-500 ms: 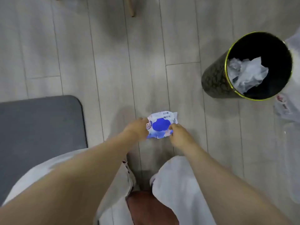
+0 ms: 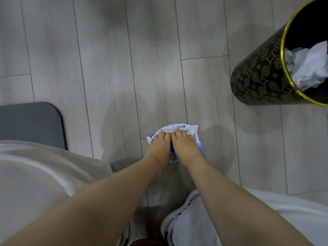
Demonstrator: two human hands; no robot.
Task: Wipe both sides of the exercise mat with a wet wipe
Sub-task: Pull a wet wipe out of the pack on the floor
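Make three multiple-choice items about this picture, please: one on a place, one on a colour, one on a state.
1. Where does the grey rounded-corner exercise mat lie?
A. at the left edge, on the floor
B. inside the bin
C. under the packet

2. What colour is the rim of the black patterned cylindrical bin?
A. red
B. gold
C. white

3. What are the hands doing to the white and blue plastic wet wipe packet?
A. both rest on it
B. only one touches it
C. neither touches it

Answers:
1 A: the mat sits flat at the left, apart from the packet.
2 B: a gold ring edges the opening, with crumpled white paper inside.
3 A: the left hand and the right hand cover the packet side by side.
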